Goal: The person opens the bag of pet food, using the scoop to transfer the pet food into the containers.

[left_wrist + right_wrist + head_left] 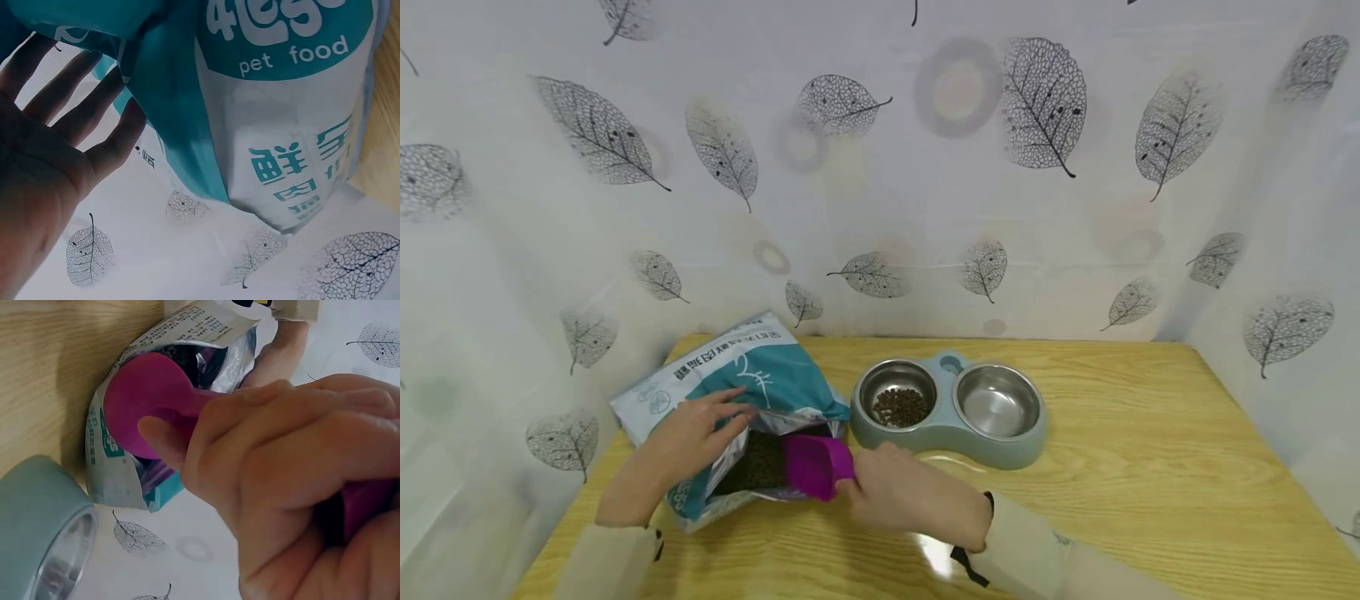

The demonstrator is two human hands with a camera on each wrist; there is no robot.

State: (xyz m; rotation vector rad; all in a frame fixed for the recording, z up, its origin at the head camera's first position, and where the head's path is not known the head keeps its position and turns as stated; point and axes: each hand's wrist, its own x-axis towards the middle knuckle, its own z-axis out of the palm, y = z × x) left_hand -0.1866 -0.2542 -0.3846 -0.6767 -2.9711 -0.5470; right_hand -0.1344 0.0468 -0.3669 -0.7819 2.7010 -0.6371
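In the head view a teal and white pet food bag (790,375) lies on its side, its mouth facing the person, with dark kibble (760,462) inside. My right hand (910,492) grips the handle of a magenta scoop (816,467), whose cup is at the mouth of the bag. The right wrist view shows fingers curled round the handle and the scoop's rounded underside (147,400) over the opening. My left hand (700,437) rests on the bag's upper side by the mouth. In the left wrist view its fingers (87,109) are extended, with fingertips at the teal film.
Right of the bag stands a grey-green double feeder (947,433) with two steel bowls. The left bowl holds some brown kibble (901,407); bare metal shows in the right bowl (997,404). The wood-grain table (1150,467) meets a leaf-print curtain (925,208) behind.
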